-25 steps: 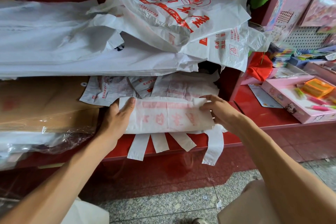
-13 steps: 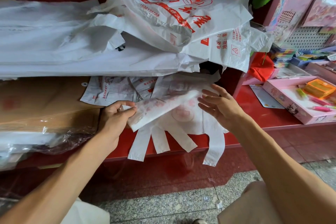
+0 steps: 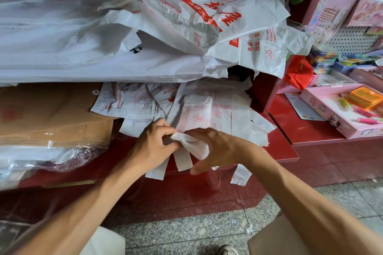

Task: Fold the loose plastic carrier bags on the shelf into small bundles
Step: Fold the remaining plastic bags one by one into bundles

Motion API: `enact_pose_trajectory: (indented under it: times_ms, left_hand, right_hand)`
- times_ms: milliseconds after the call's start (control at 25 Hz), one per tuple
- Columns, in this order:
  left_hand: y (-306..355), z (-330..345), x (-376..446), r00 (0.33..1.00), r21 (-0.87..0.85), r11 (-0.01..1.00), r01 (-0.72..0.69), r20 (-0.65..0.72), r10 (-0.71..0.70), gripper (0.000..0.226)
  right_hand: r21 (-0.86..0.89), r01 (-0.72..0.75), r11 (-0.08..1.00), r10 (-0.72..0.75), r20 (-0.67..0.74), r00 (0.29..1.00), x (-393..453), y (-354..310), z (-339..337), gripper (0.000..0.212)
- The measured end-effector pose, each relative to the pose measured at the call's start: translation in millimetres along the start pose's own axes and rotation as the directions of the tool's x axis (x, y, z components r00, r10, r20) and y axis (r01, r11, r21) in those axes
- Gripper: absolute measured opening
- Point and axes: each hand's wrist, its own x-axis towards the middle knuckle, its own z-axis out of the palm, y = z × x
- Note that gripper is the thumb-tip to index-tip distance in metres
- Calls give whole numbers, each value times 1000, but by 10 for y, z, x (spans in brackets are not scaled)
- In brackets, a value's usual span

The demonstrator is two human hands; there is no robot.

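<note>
Hands (image 3: 186, 147) on red-printed bag (image 3: 191, 144)

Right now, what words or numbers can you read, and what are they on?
"536135788": red digits on the top printed carrier bag.
"电话" and "地址": red, on the hanging bag.
Big red characters on the top bag: crumpled, unreadable.
Pale print on the flattened bags: too faint.
Pink box: no readable text.

folded bag (image 3: 191, 145) mostly hidden between hands, print unreadable
</note>
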Motion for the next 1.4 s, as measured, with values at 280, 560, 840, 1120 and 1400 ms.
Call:
enact_pose_trajectory:
  times_ms: [280,560,840,1120,1400]
  left_hand:
    - [17,-4,-18,971,-104,975,196,159,-178,15]
    - [23,43,10,913,-201,895,398,180,-366,11]
    - [-26,150,12,987,158,975,156,21,-161,44]
    - [-77,106,38,933,404,915,8,326,-152,99]
    - [-41,97,26,954,461,884,-80,292,-66,82]
  right_hand:
    - [146,-57,988,87,-210,974,33,6,-75,10]
    - [365,-329,871,409,-168,897,63,130,-112,19]
    - [-45,-291,956,252,-385,888,97,132,9,45]
    - [-129,-156,979,146,-83,986,23,166,-70,78]
    - [-232,-170,958,151,-97,984,-4,47,-36,64]
